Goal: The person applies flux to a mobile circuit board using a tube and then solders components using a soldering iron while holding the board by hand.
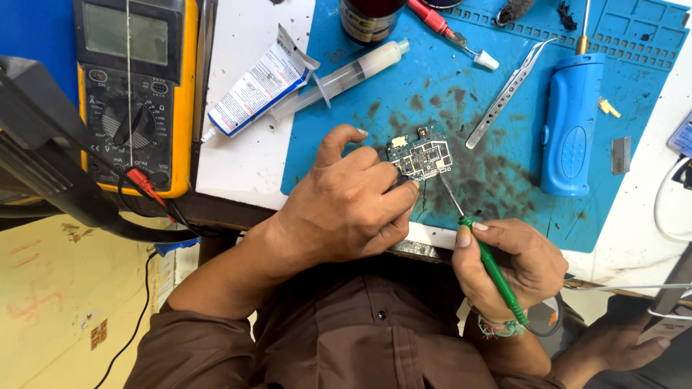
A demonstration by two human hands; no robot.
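The landmark here is the small circuit board (pixel 421 155), lying on the blue work mat (pixel 504 173) at the near part of the bench (pixel 249 155).

To the left of the board, the left hand (pixel 346 205) comes in from the lower left. Its grip is pressed together on the board's left edge, thumb and fingertips pinching it against the mat.

To the lower right of the board, the right hand (pixel 515 263) has its grip closed around a green-handled screwdriver (pixel 494 270), held like a pen. The tool's long axis runs from the lower right up toward the upper left, and its thin metal tip (pixel 445 186) sits just beside the board's lower right corner; whether it touches cannot be told.

So the board lies up and to the left of the right hand, along the tool's own line, while the left hand is the nearer one, already on it.
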